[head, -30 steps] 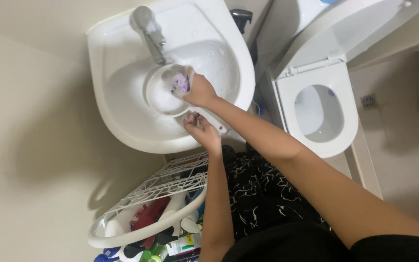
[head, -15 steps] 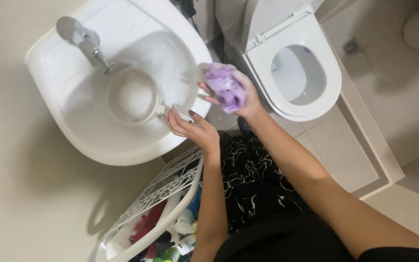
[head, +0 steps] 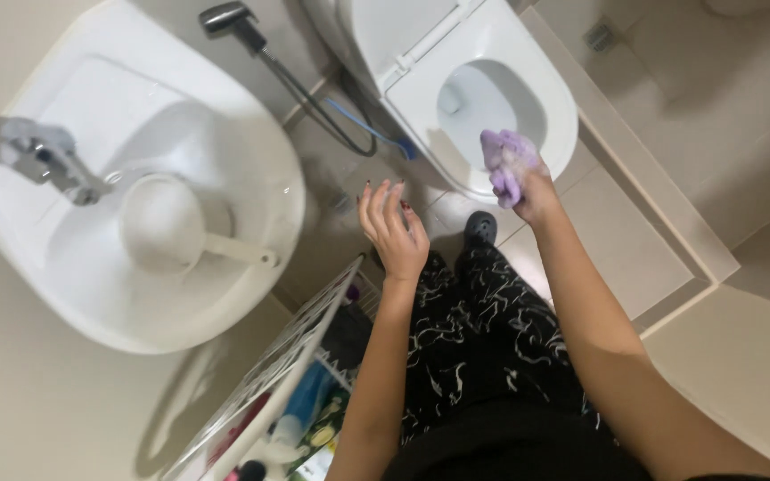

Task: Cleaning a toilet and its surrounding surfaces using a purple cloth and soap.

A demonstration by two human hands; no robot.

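We've got the soapy purple sponge [head: 508, 162] gripped in our right hand [head: 528, 183] — right over the toilet [head: 550, 89]. Left hand [head: 394, 233] hangs loose and empty. No scrubbing visible on the bowl yet — looks like that's all ahead.

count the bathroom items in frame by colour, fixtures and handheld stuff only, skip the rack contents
White: 3, the sink, the dipper lying in it, the toilet.
Purple: 1, the sponge in the right hand.
Chrome or grey: 2, the faucet, the spray head with its hose.
Total: 6.
The left hand is open and holds nothing.
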